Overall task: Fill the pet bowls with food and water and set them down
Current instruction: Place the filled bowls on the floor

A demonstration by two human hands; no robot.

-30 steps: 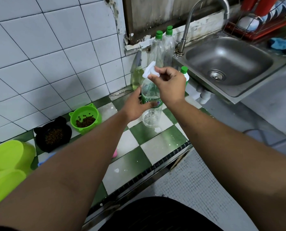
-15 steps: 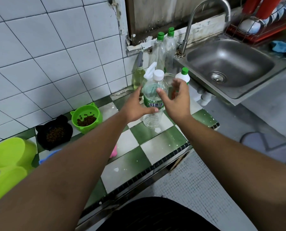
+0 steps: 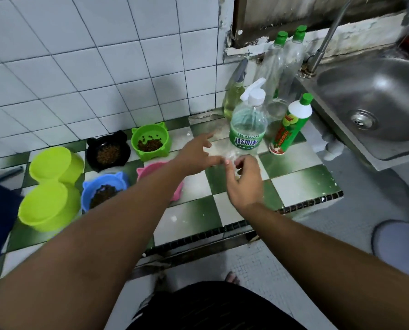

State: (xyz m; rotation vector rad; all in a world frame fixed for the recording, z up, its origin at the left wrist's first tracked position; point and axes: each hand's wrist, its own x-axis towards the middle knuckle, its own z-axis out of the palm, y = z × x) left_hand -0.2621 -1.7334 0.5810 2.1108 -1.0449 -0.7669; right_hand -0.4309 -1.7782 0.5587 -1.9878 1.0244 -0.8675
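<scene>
Pet bowls, cat-eared smooth plastic, on glossy checkered tiles

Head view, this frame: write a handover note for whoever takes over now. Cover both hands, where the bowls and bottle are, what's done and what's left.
Left hand: open, fingers spread, beside the water bottle, holding nothing.
Right hand: loosely curled in front of the bottle's base, gripping nothing.
The bottle stands upright and capped on the counter.
Done: kibble in the green bowl, black bowl and blue bowl.
Unclear: the pink bowl is mostly hidden by the left arm, and the lime bowls show no contents.
Left: no water shows in any bowl, so pour it, then set the bowls down.
</scene>
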